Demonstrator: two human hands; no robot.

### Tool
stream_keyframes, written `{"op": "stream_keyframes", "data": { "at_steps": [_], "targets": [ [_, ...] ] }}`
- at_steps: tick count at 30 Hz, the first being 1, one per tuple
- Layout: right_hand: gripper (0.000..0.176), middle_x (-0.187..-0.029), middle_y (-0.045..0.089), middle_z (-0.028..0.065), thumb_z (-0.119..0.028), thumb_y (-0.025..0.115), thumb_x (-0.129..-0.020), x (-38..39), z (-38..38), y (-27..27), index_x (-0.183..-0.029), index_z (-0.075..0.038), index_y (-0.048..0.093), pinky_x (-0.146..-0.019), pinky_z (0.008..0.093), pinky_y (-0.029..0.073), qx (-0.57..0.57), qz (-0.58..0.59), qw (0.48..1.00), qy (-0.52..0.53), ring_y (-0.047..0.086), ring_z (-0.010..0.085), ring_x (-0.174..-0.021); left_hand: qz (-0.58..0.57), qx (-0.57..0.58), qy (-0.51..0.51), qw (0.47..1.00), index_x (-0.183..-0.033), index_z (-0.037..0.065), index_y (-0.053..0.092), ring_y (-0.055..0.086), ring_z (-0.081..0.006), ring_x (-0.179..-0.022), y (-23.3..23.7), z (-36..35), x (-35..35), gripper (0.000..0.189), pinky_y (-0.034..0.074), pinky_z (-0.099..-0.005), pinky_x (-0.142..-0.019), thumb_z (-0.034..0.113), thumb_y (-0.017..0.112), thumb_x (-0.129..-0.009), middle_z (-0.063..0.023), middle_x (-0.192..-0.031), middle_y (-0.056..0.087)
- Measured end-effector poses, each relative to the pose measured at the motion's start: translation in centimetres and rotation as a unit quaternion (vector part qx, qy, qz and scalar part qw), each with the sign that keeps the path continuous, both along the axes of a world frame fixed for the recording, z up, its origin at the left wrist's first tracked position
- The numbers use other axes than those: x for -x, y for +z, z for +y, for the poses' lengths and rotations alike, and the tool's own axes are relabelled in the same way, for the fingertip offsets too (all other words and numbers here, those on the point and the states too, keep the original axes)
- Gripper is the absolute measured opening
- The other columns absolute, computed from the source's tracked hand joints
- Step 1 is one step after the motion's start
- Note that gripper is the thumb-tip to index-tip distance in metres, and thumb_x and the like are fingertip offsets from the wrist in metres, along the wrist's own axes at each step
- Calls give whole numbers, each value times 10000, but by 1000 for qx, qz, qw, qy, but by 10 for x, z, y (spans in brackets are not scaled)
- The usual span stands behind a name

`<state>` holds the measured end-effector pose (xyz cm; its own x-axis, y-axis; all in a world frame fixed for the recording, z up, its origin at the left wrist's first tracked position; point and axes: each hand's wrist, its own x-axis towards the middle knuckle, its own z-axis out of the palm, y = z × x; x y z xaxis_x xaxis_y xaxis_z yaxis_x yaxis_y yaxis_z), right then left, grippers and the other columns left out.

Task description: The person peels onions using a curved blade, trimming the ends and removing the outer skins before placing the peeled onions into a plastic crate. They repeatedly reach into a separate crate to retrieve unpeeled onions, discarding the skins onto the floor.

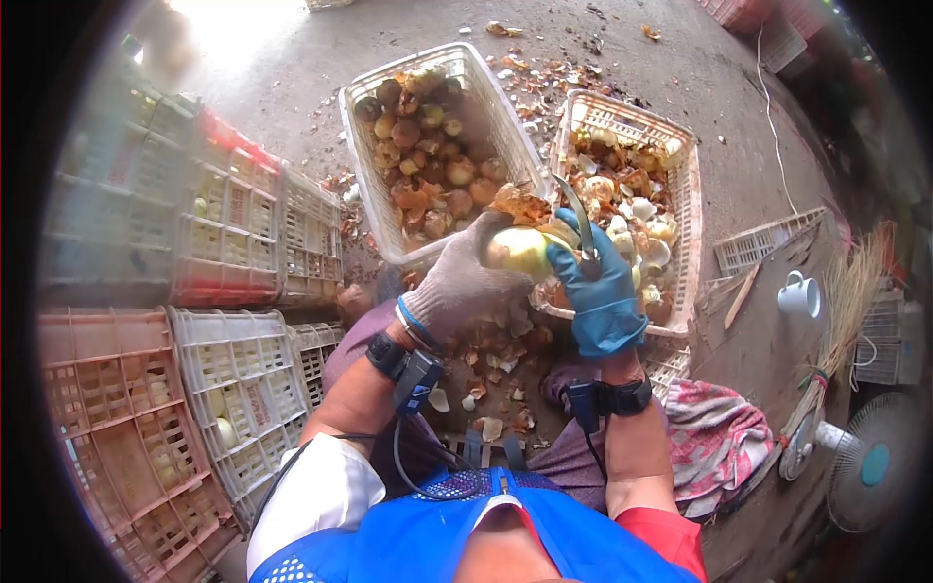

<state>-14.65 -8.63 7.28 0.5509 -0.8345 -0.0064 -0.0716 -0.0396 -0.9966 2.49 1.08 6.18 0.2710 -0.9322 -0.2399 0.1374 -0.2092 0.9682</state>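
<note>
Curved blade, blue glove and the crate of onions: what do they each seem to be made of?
Curved blade: probably steel, smooth, with a grey metallic sheen.
Blue glove: likely rubber or latex, faintly shiny and wrinkled towards the cuff.
Crate of onions: apparently moulded plastic, whitish, its rim and openwork walls seeming one piece.

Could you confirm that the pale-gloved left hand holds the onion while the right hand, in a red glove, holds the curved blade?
The head view shows the right hand, holding the curved blade, in a blue glove, not red; the pale-gloved left hand does hold the onion.
</note>
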Motion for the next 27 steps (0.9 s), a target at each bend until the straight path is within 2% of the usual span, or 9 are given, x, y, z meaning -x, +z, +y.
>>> {"op": "stream_keyframes", "data": {
  "at_steps": [6, 7, 9, 11, 12, 15, 16, 21, 27],
  "targets": [
    [191, -956, 722, 70, -82, 728, -964, 5, -6, -20, -1142, -13, 726, -736, 282, 541, 129, 53, 989, -43, 633, 107, -805, -43, -9, -53, 998, -1433, -44, 470, 613, -173, -1134, -1, -3, 14, 872, 515, -310, -991, 249, 919, -745, -129, -1275, 618],
    [184, -926, 719, 64, -79, 730, -963, 4, -5, -15, -1136, -17, 728, -715, 284, 535, 166, 72, 982, -53, 624, 108, -777, 4, -7, -55, 998, -1437, -29, 473, 620, -204, -1154, -2, -3, 15, 850, 520, -339, -1005, 265, 903, -765, -135, -1304, 610],
    [178, -785, 686, 25, -154, 749, -961, 6, -9, -11, -1088, -31, 732, -626, 299, 489, 72, 106, 985, -120, 558, 101, -671, 97, -6, -57, 994, -1445, 1, 478, 635, -268, -1194, -6, -3, 17, 808, 531, -397, -1034, 298, 871, -804, -148, -1362, 592],
    [203, -724, 661, 1, -199, 760, -959, 16, -29, -25, -1075, -36, 729, -590, 307, 461, 36, 153, 968, -197, 525, 92, -633, 364, 44, -6, 930, -1440, 15, 487, 639, -329, -1221, -26, 4, 18, 775, 540, -463, -1053, 337, 847, -834, -158, -1386, 586],
    [319, -877, 740, 65, -246, 765, -955, 22, -38, -29, -1187, -33, 713, -666, 319, 528, 57, 193, 964, -176, 628, 135, -708, 390, 75, -7, 918, -1445, 43, 495, 627, -389, -1241, -19, 4, 19, 782, 546, -535, -1055, 466, 812, -869, -178, -1386, 596],
    [416, -1116, 762, 138, -216, 758, -950, 26, -39, -24, -1322, -51, 669, -788, 348, 579, 245, 259, 923, -142, 720, 207, -871, 465, 123, 52, 875, -1451, 48, 492, 645, -375, -1207, -39, -9, 17, 854, 564, -515, -1031, 583, 777, -849, -191, -1351, 619],
    [480, -1299, 703, 184, -196, 748, -947, 24, -40, -19, -1401, -92, 632, -892, 367, 586, 208, 243, 938, -134, 733, 254, -1023, 447, 122, 57, 884, -1442, 44, 499, 662, -364, -1174, -44, -10, 15, 871, 578, -506, -1010, 629, 734, -842, -193, -1328, 633],
    [331, -1193, 739, 157, -121, 681, -989, 9, -7, -7, -1319, -95, 693, -923, 361, 558, 180, 264, 948, -12, 716, 258, -1074, 412, 110, 79, 901, -1389, 32, 523, 632, -279, -1172, -51, -9, 6, 922, 538, -461, -1018, 682, 775, -785, -125, -1257, 640],
    [368, -1159, 730, 189, -89, 695, -956, 9, 1, -24, -1323, -116, 688, -911, 382, 561, 287, 217, 933, 26, 715, 327, -1053, 388, 142, 117, 903, -1395, 43, 527, 629, -258, -1191, -46, -14, 7, 896, 546, -466, -1019, 676, 753, -801, -102, -1286, 635]
  ]
}}
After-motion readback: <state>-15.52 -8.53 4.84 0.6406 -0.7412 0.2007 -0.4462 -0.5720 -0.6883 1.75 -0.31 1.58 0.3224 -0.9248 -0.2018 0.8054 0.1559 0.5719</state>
